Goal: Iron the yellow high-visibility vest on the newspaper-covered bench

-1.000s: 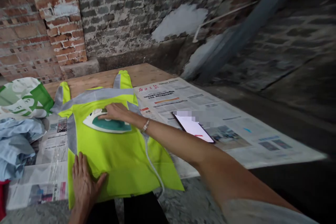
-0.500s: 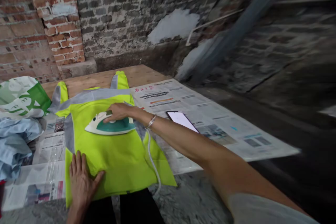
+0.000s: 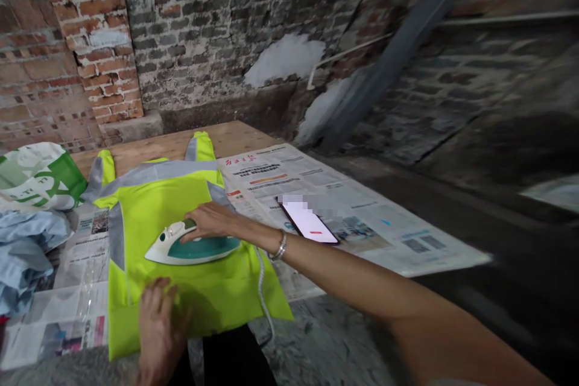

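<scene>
Our right hand point(image 3: 210, 221) grips the iron point(image 3: 199, 250), yellow top point(image 3: 151, 205) directly under it. Our left hand point(image 3: 158, 321), blurred, sits nearer us, left of that grip; we can't tell if it pinches the top.

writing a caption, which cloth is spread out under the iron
The yellow garment with grey bands: it lies spread out beneath the iron in the right hand, whereas the light blue cloth at the left is bunched up.
</scene>
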